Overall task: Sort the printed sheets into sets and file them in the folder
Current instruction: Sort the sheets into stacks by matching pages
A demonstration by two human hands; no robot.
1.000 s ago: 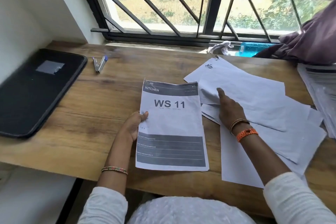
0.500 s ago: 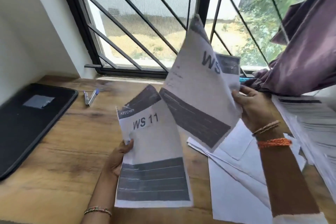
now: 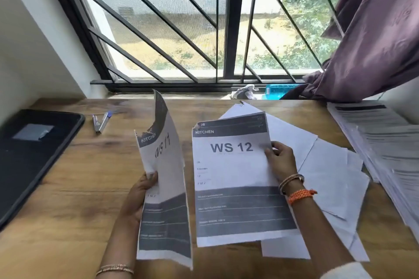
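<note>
My left hand (image 3: 141, 190) grips the left edge of a printed sheet marked KITCHEN WS 11 (image 3: 165, 188), held upright and curled above the wooden desk (image 3: 79, 188). My right hand (image 3: 280, 161) pinches the right edge of a sheet marked KITCHEN WS 12 (image 3: 235, 176), face up and turned toward me. Under and right of it lie several loose sheets (image 3: 328, 172), blank side up. A black folder (image 3: 29, 154) lies closed at the desk's left edge.
A stack of printed pages (image 3: 381, 142) sits at the desk's right edge. Two pens (image 3: 101, 121) lie near the folder. Behind the desk are a barred window (image 3: 229, 29), a purple curtain (image 3: 374, 41), a crumpled cloth (image 3: 246, 93) and a blue object (image 3: 277, 90) on the sill.
My right hand picked a sheet off the pile, swung it up and brought it down facing me, showing WS 12. My left hand lifted the WS 11 sheet off the desk to upright.
</note>
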